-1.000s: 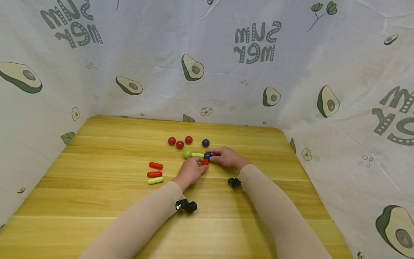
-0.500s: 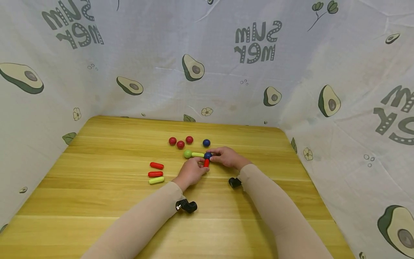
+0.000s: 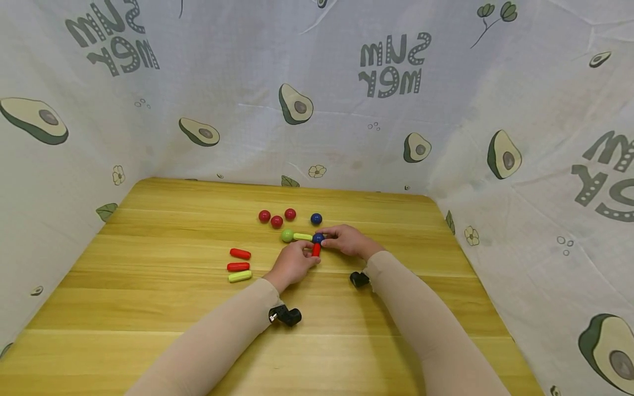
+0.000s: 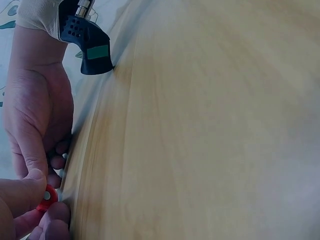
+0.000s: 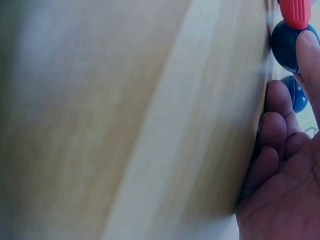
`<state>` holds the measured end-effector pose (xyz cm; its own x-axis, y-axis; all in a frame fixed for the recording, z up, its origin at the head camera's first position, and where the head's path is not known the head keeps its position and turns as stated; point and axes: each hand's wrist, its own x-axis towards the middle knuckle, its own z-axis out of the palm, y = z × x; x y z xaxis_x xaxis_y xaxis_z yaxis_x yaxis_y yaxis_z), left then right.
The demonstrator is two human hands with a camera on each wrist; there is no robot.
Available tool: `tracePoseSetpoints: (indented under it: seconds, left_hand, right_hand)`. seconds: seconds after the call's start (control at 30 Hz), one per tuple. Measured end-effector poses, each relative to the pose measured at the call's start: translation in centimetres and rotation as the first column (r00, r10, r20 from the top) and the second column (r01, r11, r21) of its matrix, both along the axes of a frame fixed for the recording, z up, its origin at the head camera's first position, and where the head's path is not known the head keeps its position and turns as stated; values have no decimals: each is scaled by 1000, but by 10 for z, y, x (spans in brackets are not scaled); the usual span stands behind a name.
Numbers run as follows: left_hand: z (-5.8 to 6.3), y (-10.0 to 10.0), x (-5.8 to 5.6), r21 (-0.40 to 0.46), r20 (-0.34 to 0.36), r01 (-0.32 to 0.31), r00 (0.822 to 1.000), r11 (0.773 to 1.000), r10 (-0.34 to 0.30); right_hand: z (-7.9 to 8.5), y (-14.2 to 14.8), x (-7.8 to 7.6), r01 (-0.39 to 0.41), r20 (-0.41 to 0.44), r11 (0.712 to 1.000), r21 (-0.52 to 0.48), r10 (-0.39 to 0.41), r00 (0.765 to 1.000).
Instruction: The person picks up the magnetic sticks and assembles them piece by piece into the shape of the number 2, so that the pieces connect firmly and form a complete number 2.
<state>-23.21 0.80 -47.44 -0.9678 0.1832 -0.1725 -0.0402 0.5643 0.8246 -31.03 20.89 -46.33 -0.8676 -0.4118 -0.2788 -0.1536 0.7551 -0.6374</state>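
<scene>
Closest to us, two beige sleeves reach in over the desk, each with a black camera at the wrist. A little further off, to the left, we find three loose sticks lying roughly in a column: the spare yellow stick nearest, then two spare red sticks behind it. To the right of these, the left hand is closed to a narrow pinch, thumb and fingers holding the red stick. We see a pale round spot on this stick's end in the left wrist view. Its far end meets the blue ball, which the right hand pinches between thumb and finger, its gap no wider than the ball. From that ball the yellow stick runs left to the green ball, touching both. Beyond the row we have three red balls grouped together and a second blue ball to their right. Furthest from us hangs a pale cloth printed with avocados.
</scene>
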Motion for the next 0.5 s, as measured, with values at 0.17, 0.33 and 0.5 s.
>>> tracePoseSetpoints:
  seconds: [0.17, 0.33, 0.5]
  left_hand:
    - [-1, 0, 0, 12, 3, -1, 1000, 1000, 1]
    - [-2, 1, -1, 22, -1, -4, 1000, 1000, 4]
    - [-4, 2, -2, 20, -8, -6, 1000, 1000, 7]
  right_hand:
    - [1, 0, 0, -3, -3, 1000, 5, 3, 1000]
    - [1, 0, 0, -3, 5, 1000, 0, 3, 1000]
    - [0, 1, -1, 2, 13, 1000, -7, -2, 1000]
